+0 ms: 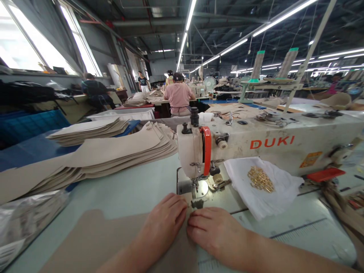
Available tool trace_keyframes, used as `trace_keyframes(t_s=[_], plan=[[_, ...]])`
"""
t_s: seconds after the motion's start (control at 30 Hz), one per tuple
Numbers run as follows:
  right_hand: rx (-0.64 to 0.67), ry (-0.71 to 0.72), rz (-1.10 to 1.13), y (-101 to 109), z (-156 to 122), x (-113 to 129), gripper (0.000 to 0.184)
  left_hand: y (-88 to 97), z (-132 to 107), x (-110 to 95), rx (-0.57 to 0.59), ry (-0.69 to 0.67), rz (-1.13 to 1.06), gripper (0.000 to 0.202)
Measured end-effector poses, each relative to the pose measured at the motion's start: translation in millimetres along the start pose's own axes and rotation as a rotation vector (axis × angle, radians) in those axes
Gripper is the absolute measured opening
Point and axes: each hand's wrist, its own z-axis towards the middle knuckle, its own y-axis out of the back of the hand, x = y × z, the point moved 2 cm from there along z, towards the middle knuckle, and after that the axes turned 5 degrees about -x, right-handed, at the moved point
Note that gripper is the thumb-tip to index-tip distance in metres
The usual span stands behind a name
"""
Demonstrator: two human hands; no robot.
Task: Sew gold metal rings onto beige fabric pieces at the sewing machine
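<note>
A beige fabric panel (122,235) lies flat on the sewing table, its narrow end just in front of the sewing machine's needle area (196,184). My left hand (167,212) is closed on the panel near that end, fingers bent and pressed together. Close beside it, my right hand (213,229) grips the panel's right edge with curled fingers. The fingertips nearly meet, and whatever small piece may be between them is hidden. The white sewing machine (273,140) with a red lever stands directly beyond both hands.
Stacks of cut beige panels (122,151) lie at the left. Gold-coloured metal hardware (260,179) rests on a white cloth (275,203) at the right. A plastic bag (28,220) sits at the left edge. Thread cones (257,66) stand behind the machine; co-workers sit farther back.
</note>
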Motion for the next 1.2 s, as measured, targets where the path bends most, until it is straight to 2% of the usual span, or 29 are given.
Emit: trace_keyframes(t_s=[0.3,0.63,1.0,1.2], plan=[[-0.022,-0.005,0.031,-3.6,-1.8,-1.5,0.012,-3.3,0.6,-0.3,0.012,-0.014,0.003,0.026],[-0.012,-0.027,0.037,-4.2,-0.6,-2.3,0.008,-3.7,0.1,-1.4,0.012,-0.045,-0.002,0.028],[-0.064,-0.152,-0.087,-2.7,5.0,-5.1,0.012,-1.6,0.0,-1.4,0.044,0.037,-0.057,0.014],[-0.022,-0.148,-0.1,-4.5,6.6,-6.6,0.01,2.2,-3.5,-1.1,0.042,0.08,-0.117,0.016]])
